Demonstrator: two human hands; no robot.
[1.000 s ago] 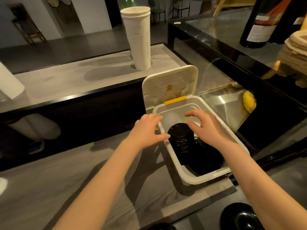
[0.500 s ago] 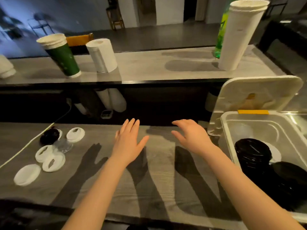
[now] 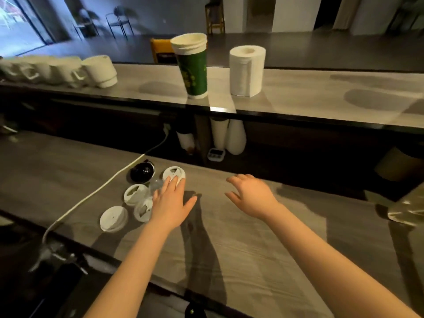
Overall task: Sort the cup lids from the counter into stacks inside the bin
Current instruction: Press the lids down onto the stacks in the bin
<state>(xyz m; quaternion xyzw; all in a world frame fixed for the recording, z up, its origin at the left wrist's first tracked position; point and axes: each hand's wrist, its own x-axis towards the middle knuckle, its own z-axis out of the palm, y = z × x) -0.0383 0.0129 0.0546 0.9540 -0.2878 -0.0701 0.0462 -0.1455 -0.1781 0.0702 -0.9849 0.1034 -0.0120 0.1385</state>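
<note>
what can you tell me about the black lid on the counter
The black lid is round, glossy and plastic-looking, with light glinting on its raised top. It lies flat on the grey counter at the far end of the lid cluster. A white cable passes close by its far-left side; whether they touch is unclear. A white lid sits to its right, apart from it. The left hand does not touch the black lid.

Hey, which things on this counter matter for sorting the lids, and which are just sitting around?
For the job: white lids, black lid, left hand over the lids, right hand open beside it.
Lying about: green cup stack, paper roll, mugs, white cable.
</note>
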